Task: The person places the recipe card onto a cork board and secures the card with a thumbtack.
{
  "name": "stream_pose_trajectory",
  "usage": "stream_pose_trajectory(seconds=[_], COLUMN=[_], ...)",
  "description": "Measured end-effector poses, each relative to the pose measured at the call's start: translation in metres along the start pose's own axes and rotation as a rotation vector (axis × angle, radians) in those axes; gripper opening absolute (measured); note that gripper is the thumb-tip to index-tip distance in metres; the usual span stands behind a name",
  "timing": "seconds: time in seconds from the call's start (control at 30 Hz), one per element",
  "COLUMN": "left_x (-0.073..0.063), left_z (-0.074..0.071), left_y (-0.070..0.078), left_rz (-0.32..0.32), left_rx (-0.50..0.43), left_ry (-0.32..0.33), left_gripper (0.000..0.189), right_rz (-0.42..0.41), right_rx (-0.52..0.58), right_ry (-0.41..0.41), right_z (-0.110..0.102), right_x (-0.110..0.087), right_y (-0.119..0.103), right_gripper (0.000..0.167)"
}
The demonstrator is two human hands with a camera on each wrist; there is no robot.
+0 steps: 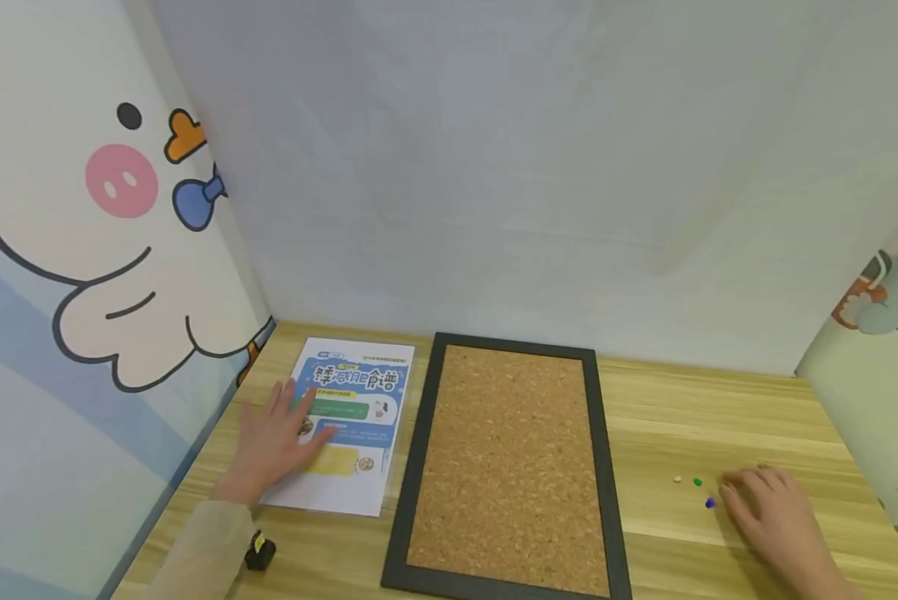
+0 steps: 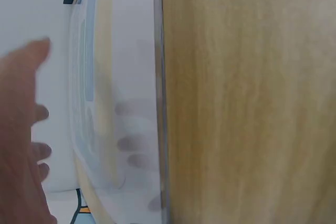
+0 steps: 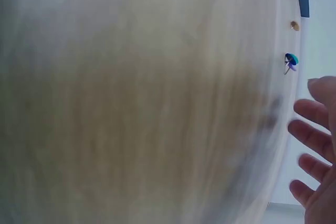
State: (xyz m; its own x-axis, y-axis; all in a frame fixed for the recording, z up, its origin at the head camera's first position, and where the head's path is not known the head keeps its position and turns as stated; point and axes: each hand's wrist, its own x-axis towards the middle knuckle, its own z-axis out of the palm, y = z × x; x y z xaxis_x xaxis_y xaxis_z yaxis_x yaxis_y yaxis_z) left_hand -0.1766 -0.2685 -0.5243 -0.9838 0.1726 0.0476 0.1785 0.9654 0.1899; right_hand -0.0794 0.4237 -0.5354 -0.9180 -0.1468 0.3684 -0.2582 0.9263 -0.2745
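Observation:
A glossy printed sheet [image 1: 366,429] with Chinese lettering lies flat on the table, left of a black-framed cork board [image 1: 512,467]. Over the sheet's left side my left hand [image 1: 276,442] is spread, fingers apart; in the left wrist view, the fingers [image 2: 41,150] stand above the shiny surface. To the right of the board, three small thumbtacks sit close together: a pale one [image 1: 677,479], a green one [image 1: 698,482] and a blue one [image 1: 709,502]. My right hand [image 1: 775,517] is just right of them, fingers loosely bent and holding nothing.
A small black device [image 1: 259,552] is beside the left sleeve. The wooden table [image 1: 689,417] meets a pale back wall [image 1: 494,208]. A side panel with a cartoon bird [image 1: 118,267] stands at left, another printed panel [image 1: 876,358] at right.

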Motion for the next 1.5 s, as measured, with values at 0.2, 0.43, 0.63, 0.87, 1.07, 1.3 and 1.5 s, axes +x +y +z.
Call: stream_pose_trajectory(seconds=[0.2, 0.43, 0.63, 0.87, 1.07, 1.3, 1.5], left_x=[-0.013, -0.027, -0.039, -0.049, -0.055, -0.056, -0.056], left_z=[0.003, 0.0, -0.002, -0.002, -0.002, -0.005, -0.009], left_y=[-0.008, -0.014, -0.018, -0.019, -0.015, -0.011, -0.013], left_rz=[-0.125, -0.278, -0.354, -0.396, -0.407, -0.431, -0.468], left_rx=[-0.101, -0.161, -0.181, -0.155, -0.152, -0.16, -0.191], left_ry=[-0.014, -0.051, -0.091, -0.093, -0.067, -0.091, -0.104], left_gripper=[0.085, 0.088, 0.096, 0.099, 0.09, 0.085, 0.08], right_rz=[0.083, 0.106, 0.114, 0.125, 0.133, 0.096, 0.105], right_rx=[0.065, 0.104, 0.101, 0.101, 0.102, 0.081, 0.09], right_ry=[-0.079, -0.095, -0.109, -0.117, -0.11, -0.07, -0.067], right_z=[-0.003, -0.001, 0.0, 0.001, 0.002, 0.004, 0.005], right_x=[0.005, 0.005, 0.005, 0.006, 0.008, 0.007, 0.005], right_y=[-0.007, -0.008, -0.007, -0.008, -0.008, -0.008, -0.007], right_gripper=[0.006, 0.004, 0.007, 0.011, 0.01, 0.014, 0.013])
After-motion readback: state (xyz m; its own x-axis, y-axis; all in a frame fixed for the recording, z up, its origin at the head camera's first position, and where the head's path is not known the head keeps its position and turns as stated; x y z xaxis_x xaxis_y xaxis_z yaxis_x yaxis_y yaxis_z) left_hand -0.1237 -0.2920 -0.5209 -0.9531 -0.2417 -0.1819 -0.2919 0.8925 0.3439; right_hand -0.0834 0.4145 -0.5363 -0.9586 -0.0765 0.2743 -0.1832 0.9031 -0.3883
